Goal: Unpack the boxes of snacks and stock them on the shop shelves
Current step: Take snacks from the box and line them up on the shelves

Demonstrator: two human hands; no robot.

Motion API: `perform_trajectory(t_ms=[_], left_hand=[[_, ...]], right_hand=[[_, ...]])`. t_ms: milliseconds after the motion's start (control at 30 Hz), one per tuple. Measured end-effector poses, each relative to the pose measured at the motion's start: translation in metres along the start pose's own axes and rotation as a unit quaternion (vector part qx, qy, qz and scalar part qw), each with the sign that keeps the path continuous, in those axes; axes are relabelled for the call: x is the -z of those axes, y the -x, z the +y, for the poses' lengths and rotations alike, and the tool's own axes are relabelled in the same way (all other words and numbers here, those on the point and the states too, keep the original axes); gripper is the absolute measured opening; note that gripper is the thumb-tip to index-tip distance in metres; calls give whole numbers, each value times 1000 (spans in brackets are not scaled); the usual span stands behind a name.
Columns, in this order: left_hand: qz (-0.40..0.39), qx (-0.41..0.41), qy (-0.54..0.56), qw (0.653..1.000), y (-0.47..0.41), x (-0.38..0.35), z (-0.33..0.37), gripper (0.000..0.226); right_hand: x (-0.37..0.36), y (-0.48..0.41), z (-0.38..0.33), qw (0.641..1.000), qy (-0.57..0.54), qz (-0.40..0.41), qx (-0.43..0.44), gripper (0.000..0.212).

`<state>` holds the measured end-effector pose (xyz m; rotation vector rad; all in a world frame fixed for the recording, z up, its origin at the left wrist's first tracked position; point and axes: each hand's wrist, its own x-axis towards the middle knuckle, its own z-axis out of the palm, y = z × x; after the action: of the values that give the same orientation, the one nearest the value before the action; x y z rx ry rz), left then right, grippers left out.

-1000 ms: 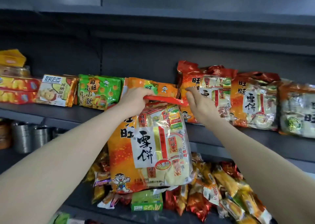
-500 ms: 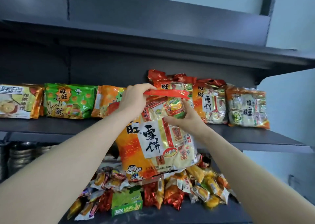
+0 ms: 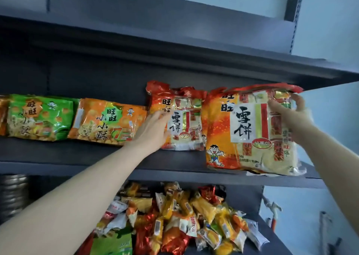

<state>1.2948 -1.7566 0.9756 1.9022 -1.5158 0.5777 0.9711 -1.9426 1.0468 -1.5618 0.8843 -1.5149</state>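
A big orange rice-cracker bag [image 3: 242, 130] stands upright at the right end of the dark middle shelf [image 3: 77, 153]. My right hand [image 3: 291, 115] grips its upper right corner, fingers curled over the top edge. To its left stands a second bag of the same kind [image 3: 184, 122]. My left hand [image 3: 153, 130] lies flat against this bag's left side with straight fingers.
Further left on the same shelf lean an orange snack bag [image 3: 106, 122] and a green one [image 3: 40, 116]. The shelf below holds a heap of small wrapped snacks [image 3: 184, 216]. Stacked metal bowls [image 3: 13, 194] sit at lower left. A pale wall lies right of the shelving.
The big bag has gone from hanging in front of the shelf in both hands to standing at the shelf's right end. My left hand let go of it and now touches the neighbouring bag.
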Motion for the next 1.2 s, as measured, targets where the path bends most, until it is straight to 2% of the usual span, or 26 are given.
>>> perform_trajectory(t_ms=[200,333,433,500,633,733,833,867,1033,1133,1200], left_hand=[[-50,49,-52,996,-32,-50,-4,73],[-65,73,-101,990,-46,-77,-5,75],[-82,98,-144,981,-59,-89,-8,83],[-100,112,-158,976,-68,-96,-8,92],[-133,139,-171,966,-82,-111,-9,106],[-153,156,-160,963,-88,-120,-12,112],[-154,162,-146,964,-99,-130,-15,117],[-152,160,-146,964,-102,-132,-16,119],[-117,137,-165,970,-108,-143,-26,114],[-95,128,-187,969,-109,-154,-30,112],[-84,127,-197,969,-111,-159,-32,114]], right_hand=[[2,-59,35,998,36,47,33,65],[-22,-97,59,996,55,20,63,70],[-54,-121,70,984,138,22,108,76],[-76,-130,80,969,192,48,150,79],[-101,-151,117,917,310,70,240,63],[-111,-150,139,854,445,-38,267,65],[-125,-140,161,777,519,-122,335,82],[-129,-138,166,768,524,-125,346,88],[-128,-148,168,771,500,-165,359,99],[-115,-151,167,741,506,-196,395,104],[-113,-150,170,729,518,-187,407,103]])
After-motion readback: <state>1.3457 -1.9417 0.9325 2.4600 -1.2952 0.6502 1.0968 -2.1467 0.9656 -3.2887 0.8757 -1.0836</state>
